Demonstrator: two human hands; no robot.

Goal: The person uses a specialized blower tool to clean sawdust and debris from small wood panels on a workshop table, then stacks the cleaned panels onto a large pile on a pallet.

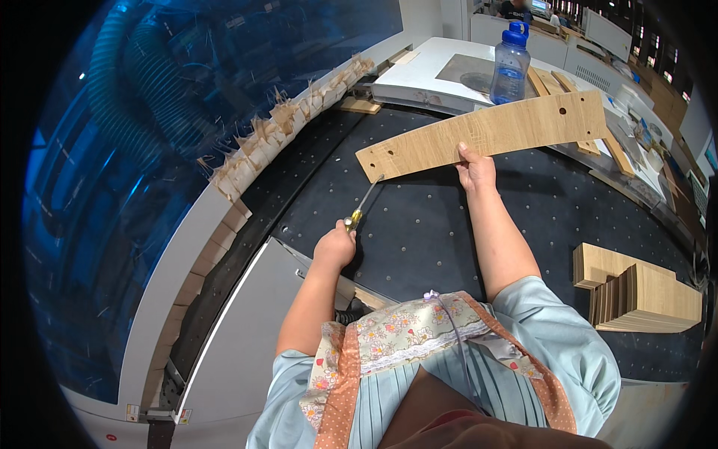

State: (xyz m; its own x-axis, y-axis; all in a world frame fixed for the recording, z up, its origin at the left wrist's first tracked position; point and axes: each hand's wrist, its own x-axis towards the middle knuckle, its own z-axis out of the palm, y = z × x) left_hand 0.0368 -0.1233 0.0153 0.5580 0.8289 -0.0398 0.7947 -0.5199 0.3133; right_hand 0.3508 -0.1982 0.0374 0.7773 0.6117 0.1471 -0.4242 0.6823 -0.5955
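Observation:
A long wood-grain board (493, 129) with several drilled holes is held up at a slant over the black table. My right hand (476, 170) grips its lower edge near the middle, thumb on the front face; the other fingers are behind it. In my left hand (336, 243) is a screwdriver (365, 200) with a yellow handle, my fingers wrapped round it. Its thin metal shaft points up to the board's lower left corner, its tip at or very near the bottom edge beside a hole. Whether the tip touches cannot be made out.
Stacked wood-grain boards (649, 299) lie at the right of the black studded table (419, 247). Behind the held board stand a blue-capped water bottle (510, 67) and a white worktop (426, 63). A blue-windowed machine (224, 67) with a frayed strip curtain (280, 127) runs along the left.

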